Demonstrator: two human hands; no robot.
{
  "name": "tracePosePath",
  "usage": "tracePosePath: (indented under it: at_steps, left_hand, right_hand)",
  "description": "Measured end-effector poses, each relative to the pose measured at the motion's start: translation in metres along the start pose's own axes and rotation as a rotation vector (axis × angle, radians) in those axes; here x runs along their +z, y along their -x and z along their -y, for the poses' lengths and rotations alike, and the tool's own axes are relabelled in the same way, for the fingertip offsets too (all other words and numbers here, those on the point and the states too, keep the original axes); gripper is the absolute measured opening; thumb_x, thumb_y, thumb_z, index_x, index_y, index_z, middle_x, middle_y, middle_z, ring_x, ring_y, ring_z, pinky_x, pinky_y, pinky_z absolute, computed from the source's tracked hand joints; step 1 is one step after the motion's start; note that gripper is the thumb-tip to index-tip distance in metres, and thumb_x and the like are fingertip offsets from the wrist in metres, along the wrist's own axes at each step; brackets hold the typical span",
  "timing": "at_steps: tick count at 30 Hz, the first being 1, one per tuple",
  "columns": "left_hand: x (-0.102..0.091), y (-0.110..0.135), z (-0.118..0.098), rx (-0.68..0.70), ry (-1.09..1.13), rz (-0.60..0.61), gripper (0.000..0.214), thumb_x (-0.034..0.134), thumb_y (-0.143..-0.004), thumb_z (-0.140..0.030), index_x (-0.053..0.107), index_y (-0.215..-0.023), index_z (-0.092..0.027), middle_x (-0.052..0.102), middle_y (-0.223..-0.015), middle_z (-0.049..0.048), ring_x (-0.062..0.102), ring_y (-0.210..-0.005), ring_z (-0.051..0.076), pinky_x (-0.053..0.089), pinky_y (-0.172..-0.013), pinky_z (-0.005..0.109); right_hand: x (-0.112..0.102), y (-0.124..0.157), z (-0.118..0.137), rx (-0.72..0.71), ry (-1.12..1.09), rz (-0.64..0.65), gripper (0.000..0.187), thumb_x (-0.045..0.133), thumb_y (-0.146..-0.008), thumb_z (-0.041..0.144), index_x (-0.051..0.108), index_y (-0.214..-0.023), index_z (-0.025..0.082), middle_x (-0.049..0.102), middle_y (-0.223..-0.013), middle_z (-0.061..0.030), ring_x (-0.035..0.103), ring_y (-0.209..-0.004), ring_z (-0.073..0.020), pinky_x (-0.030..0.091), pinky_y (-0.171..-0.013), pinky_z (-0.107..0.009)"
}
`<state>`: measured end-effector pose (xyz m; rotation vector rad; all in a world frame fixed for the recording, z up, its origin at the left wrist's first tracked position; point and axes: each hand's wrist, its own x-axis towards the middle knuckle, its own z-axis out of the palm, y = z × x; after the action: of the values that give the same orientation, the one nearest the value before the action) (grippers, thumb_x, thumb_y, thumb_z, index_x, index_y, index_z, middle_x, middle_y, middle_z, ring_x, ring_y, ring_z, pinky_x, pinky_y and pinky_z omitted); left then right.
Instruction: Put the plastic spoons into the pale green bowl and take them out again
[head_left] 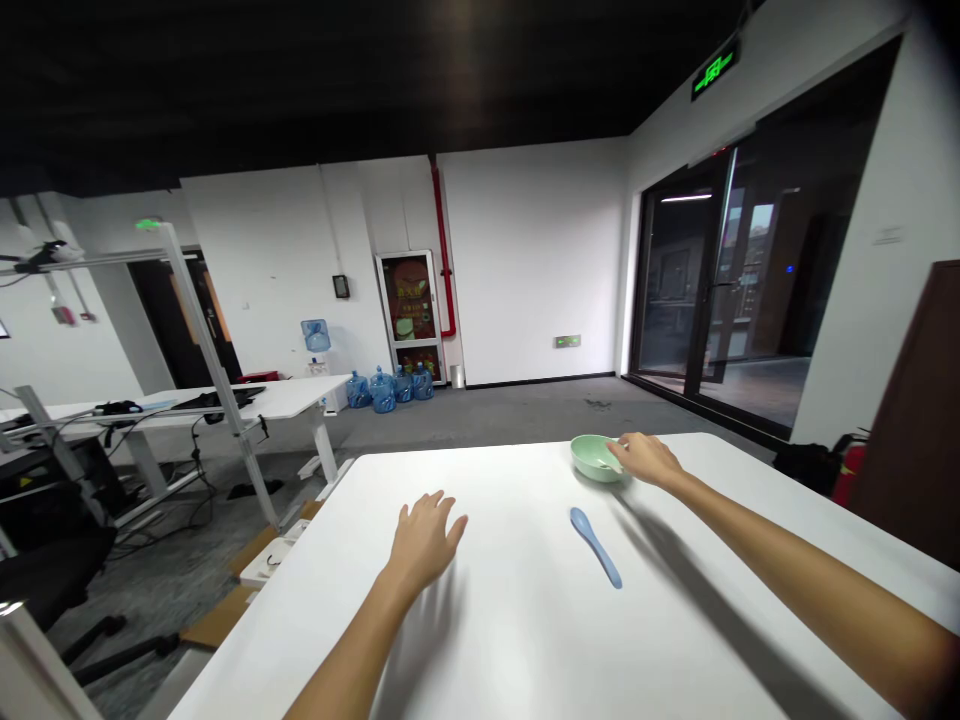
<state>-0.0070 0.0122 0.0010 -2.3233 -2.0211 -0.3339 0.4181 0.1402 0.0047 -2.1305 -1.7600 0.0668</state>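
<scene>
A light green bowl [588, 458] is at the far edge of the white table. My right hand [649, 458] reaches out to its right side, with fingers closed at the rim and their tips over the inside. A small pale piece [611, 466] shows in the bowl below those fingertips; its kind is unclear. Nearer to me lies a blue spoon [595, 547], its rounded end pointing away toward the bowl. Left of the spoon, my left hand [426, 538] hovers palm down above the table, fingers apart and holding nothing.
The white table [495, 620] spans the front. Cardboard and white items [274, 560] lie low beyond its left edge. Further left are a metal frame [206, 350], another desk [292, 398] and a black chair [56, 570]. Blue water bottles [383, 390] stand by the back wall.
</scene>
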Motion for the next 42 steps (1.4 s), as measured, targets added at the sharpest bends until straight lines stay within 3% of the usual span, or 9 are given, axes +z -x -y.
tracePosePath:
  at_steps: [3,7,13,22,38,42]
  left_hand:
    - [-0.002,0.001,0.000,0.015,-0.007,-0.005,0.052,0.036,-0.106,-0.047,0.061,-0.145,-0.022,0.053,-0.162,0.0132,0.046,-0.151,0.033,0.033,-0.124,0.060]
    - [-0.005,0.004,-0.002,0.025,-0.015,-0.011,0.052,0.036,-0.106,-0.046,0.061,-0.144,-0.022,0.054,-0.161,0.0137,0.047,-0.151,0.033,0.034,-0.123,0.060]
    - [-0.006,0.006,-0.003,0.030,-0.026,-0.023,0.052,0.037,-0.106,-0.046,0.061,-0.144,-0.021,0.055,-0.160,0.0148,0.049,-0.149,0.033,0.036,-0.122,0.059]
    - [-0.005,0.005,-0.002,0.027,-0.031,-0.028,0.052,0.036,-0.105,-0.046,0.062,-0.144,-0.023,0.056,-0.160,0.0141,0.049,-0.149,0.033,0.037,-0.121,0.058]
    - [-0.007,0.004,-0.004,0.024,-0.030,-0.010,0.051,0.036,-0.106,-0.047,0.061,-0.144,-0.024,0.054,-0.161,0.0134,0.048,-0.150,0.032,0.036,-0.122,0.057]
    - [-0.007,0.005,-0.004,0.025,-0.027,-0.015,0.050,0.036,-0.106,-0.046,0.062,-0.144,-0.025,0.055,-0.160,0.0131,0.049,-0.149,0.031,0.037,-0.121,0.056]
  right_hand:
    - [-0.013,0.031,-0.005,-0.094,-0.040,-0.042,0.061,0.043,-0.102,0.054,0.067,-0.141,0.013,0.070,-0.140,-0.0190,0.063,-0.130,-0.0367,0.050,-0.100,-0.039]
    - [-0.020,0.067,-0.016,-0.170,-0.067,-0.045,0.060,0.046,-0.102,0.056,0.065,-0.144,0.018,0.066,-0.147,-0.0160,0.061,-0.135,-0.0355,0.049,-0.103,-0.037]
    - [-0.009,0.094,-0.028,-0.182,-0.049,-0.017,0.064,0.047,-0.102,0.055,0.058,-0.151,0.015,0.058,-0.155,-0.0176,0.055,-0.143,-0.0359,0.047,-0.111,-0.041]
    - [0.020,0.101,-0.039,-0.201,0.004,0.038,0.061,0.046,-0.102,0.051,0.056,-0.153,0.019,0.059,-0.155,-0.0152,0.056,-0.142,-0.0354,0.047,-0.112,-0.044]
    - [0.021,0.101,-0.041,-0.204,-0.017,0.092,0.059,0.044,-0.102,0.052,0.056,-0.150,0.018,0.063,-0.151,-0.0159,0.057,-0.141,-0.0344,0.046,-0.110,-0.042]
    - [0.016,0.100,-0.038,-0.179,-0.038,0.095,0.055,0.046,-0.101,0.053,0.062,-0.143,0.020,0.068,-0.144,-0.0152,0.058,-0.139,-0.0349,0.048,-0.106,-0.040]
